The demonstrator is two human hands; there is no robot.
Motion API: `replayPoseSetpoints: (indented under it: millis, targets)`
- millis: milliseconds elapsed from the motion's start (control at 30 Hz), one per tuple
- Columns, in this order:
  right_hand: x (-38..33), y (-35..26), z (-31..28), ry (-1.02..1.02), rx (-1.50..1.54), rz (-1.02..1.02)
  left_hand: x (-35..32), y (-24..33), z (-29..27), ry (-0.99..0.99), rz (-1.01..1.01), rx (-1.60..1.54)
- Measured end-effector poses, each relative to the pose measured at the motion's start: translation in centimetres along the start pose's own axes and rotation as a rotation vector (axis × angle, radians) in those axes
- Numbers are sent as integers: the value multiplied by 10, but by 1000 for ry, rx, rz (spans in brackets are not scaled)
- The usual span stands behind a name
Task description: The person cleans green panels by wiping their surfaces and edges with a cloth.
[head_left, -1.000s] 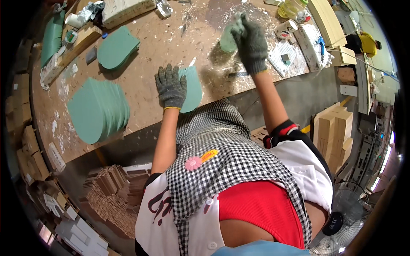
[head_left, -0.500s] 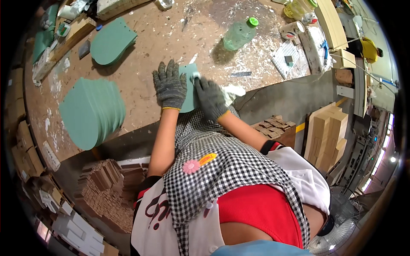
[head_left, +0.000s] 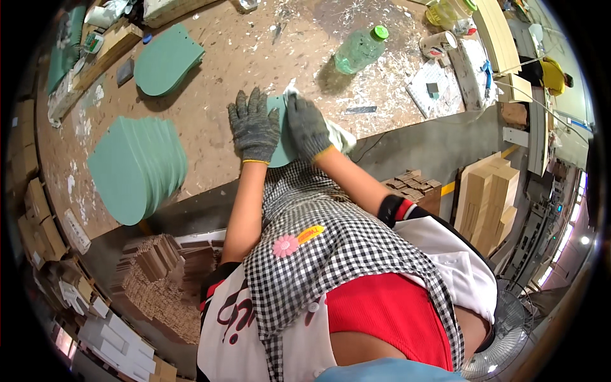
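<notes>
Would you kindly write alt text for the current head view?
A gloved left hand lies over one side of a green panel on a spattered workbench while the gloved right hand holds a white cloth on the other. A fanned stack of green panels lies to the left.

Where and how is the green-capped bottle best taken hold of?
The bottle is probably best gripped around its body, below the green cap, from the near side: it appears upright, its rounded body is broader than the cap, and the right hand lies on that side.
</notes>
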State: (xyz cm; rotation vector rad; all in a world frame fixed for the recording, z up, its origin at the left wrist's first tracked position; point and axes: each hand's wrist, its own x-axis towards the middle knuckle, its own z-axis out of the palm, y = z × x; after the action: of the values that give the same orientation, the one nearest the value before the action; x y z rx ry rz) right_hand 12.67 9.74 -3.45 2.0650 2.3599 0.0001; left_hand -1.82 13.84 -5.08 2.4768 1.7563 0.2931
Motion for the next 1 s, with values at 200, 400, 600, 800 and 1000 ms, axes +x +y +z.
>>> replayPoseSetpoints:
  millis: [200,400,600,800,1000]
  targets:
    - [-30,-1,-15,-239,205,60,-3,2,0,-3,-53,-56]
    - [-12,10,-31,-304,73,-3,-1,2,3,35,66,-153]
    - [-13,40,-38,-166,349,80,-5,1,6,38,-9,-280]
    - [-68,18,-18,-153,460,-117,-2,0,0,42,32,-234]
    - [-21,23,-26,-91,420,147,-4,4,-3,64,29,-263]
